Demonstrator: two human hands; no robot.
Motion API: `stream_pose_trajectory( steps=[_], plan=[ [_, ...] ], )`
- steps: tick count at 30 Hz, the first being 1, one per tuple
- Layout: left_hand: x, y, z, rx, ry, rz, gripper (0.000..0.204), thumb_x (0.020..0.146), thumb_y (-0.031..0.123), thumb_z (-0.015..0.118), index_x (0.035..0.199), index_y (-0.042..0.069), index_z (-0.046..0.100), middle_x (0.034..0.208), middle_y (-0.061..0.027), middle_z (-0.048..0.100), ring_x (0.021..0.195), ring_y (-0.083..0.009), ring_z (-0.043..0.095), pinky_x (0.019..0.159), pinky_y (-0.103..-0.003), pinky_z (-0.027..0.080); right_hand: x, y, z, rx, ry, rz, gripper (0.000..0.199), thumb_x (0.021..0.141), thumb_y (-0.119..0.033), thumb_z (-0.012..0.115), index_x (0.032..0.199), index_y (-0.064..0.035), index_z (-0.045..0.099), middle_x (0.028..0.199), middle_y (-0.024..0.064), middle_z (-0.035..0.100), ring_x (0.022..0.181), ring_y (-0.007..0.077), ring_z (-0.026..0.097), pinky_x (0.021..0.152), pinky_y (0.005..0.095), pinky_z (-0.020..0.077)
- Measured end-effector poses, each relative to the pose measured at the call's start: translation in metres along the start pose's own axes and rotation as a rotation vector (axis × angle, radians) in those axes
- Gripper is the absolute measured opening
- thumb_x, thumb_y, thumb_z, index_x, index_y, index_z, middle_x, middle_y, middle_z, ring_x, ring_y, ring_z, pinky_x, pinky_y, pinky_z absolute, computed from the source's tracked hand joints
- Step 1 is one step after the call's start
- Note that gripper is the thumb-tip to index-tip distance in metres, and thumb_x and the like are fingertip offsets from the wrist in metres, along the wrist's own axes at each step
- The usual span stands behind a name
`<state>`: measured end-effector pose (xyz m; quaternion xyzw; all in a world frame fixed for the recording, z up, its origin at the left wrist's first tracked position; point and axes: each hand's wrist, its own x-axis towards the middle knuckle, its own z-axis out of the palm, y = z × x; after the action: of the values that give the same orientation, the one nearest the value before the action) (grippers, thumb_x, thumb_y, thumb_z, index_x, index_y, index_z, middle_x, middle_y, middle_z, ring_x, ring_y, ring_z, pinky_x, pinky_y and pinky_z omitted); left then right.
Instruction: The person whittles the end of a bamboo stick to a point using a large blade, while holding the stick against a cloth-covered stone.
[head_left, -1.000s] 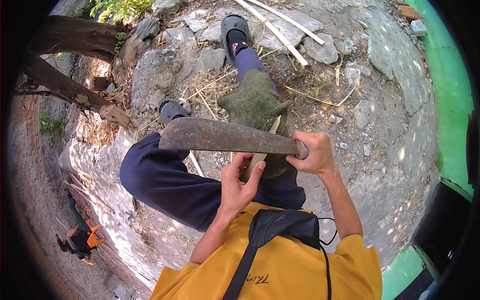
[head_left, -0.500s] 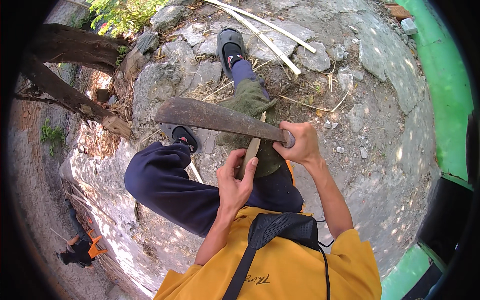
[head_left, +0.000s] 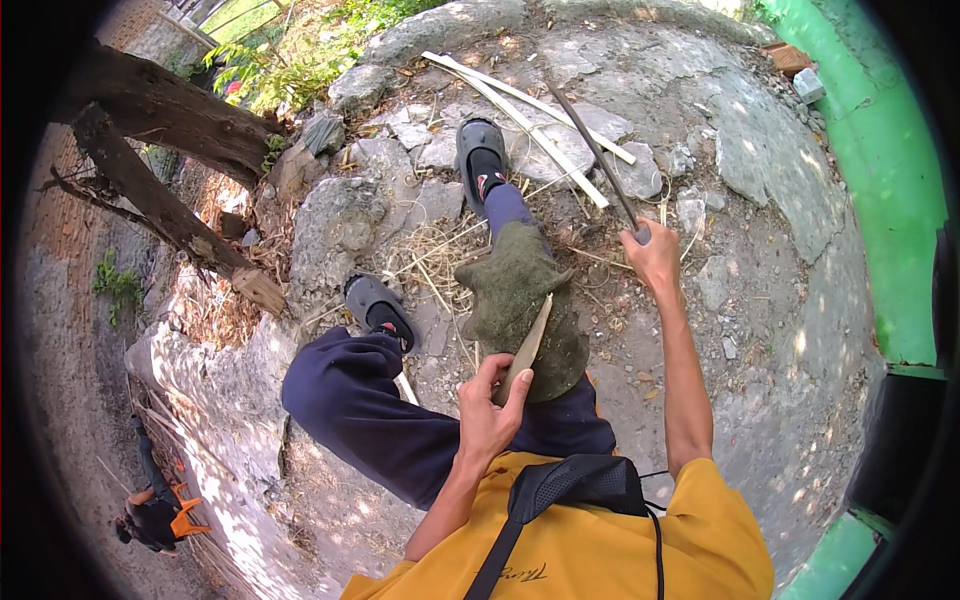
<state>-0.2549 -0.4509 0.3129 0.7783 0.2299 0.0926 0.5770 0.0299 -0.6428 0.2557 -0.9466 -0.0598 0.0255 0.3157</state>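
My left hand (head_left: 488, 412) pinches the thick end of a pointed, pale piece of wood (head_left: 532, 342) between thumb and fingers. Its tip points away from me, over a dark green cloth (head_left: 508, 285) draped on my right leg. Off to the right, my right hand (head_left: 655, 256) is wrapped round the handle of a machete (head_left: 597, 148). The blade points forward and left, seen nearly edge-on, apart from the wood. Both of my feet, in dark clogs (head_left: 482, 140), rest on the ground ahead.
Long pale strips (head_left: 535, 125) lie on the broken stone ground beyond the blade. Dark wooden trunks (head_left: 165, 115) stand at the left. A green wall (head_left: 890, 190) runs along the right. Far left, another person (head_left: 150, 518) is by an orange chair (head_left: 188, 520).
The machete has swung away from the wood to the right and forward, its blade turning from broadside to edge-on. The wood is still in my left hand.
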Motion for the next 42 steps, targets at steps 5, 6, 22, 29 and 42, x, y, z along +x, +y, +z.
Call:
stream_pose_trajectory(
  steps=[5,6,22,29,42],
  plan=[
    [0.008,0.016,-0.003,-0.006,-0.093,-0.059,0.02,0.1,0.013,0.07,0.109,-0.003,0.061,0.077,-0.0107,0.067,0.068,-0.0142,0.06,0.062,-0.031,0.046,-0.056,0.022,-0.029,0.236,-0.04,-0.281,0.016,0.082,-0.016,0.071,0.082,-0.0008,0.066,0.058,0.0057,0.06,0.051,0.0159,0.059,0.053,0.0324,0.044],
    [0.009,0.016,-0.005,-0.018,-0.117,-0.024,0.017,0.101,0.011,0.068,0.109,-0.002,0.06,0.076,-0.0058,0.066,0.067,-0.0076,0.054,0.06,-0.027,0.043,-0.068,0.015,-0.032,0.231,-0.063,-0.275,0.016,0.082,-0.016,0.071,0.082,-0.0008,0.066,0.058,0.0057,0.06,0.051,0.0159,0.059,0.053,0.0324,0.044],
    [0.008,0.017,0.009,-0.042,-0.065,-0.008,0.023,0.099,0.011,0.071,0.113,-0.004,0.06,0.094,-0.0194,0.075,0.084,-0.017,0.071,0.076,-0.031,0.054,-0.12,-0.029,-0.021,0.104,-0.273,-0.57,0.036,0.059,-0.027,0.087,0.082,-0.0094,0.064,0.072,0.0071,0.068,0.066,0.0314,0.069,0.057,0.0426,0.0458],
    [0.012,0.022,0.009,0.049,-0.095,-0.036,0.02,0.1,0.011,0.071,0.109,-0.001,0.059,0.077,-0.0127,0.069,0.069,-0.0107,0.058,0.063,-0.029,0.046,-0.109,-0.026,-0.003,0.183,-0.335,-0.506,0.033,0.063,-0.028,0.085,0.083,-0.0086,0.067,0.071,0.0096,0.069,0.066,0.0327,0.07,0.059,0.0427,0.051],
    [0.017,0.021,0.01,0.108,0.062,0.058,0.02,0.099,0.014,0.072,0.107,-0.001,0.061,0.072,-0.0144,0.065,0.061,-0.018,0.059,0.057,-0.033,0.046,-0.099,-0.048,0.012,0.19,-0.21,-0.485,0.028,0.066,-0.031,0.083,0.083,-0.0116,0.071,0.069,0.0117,0.07,0.066,0.0354,0.07,0.061,0.0433,0.0547]
  ],
)
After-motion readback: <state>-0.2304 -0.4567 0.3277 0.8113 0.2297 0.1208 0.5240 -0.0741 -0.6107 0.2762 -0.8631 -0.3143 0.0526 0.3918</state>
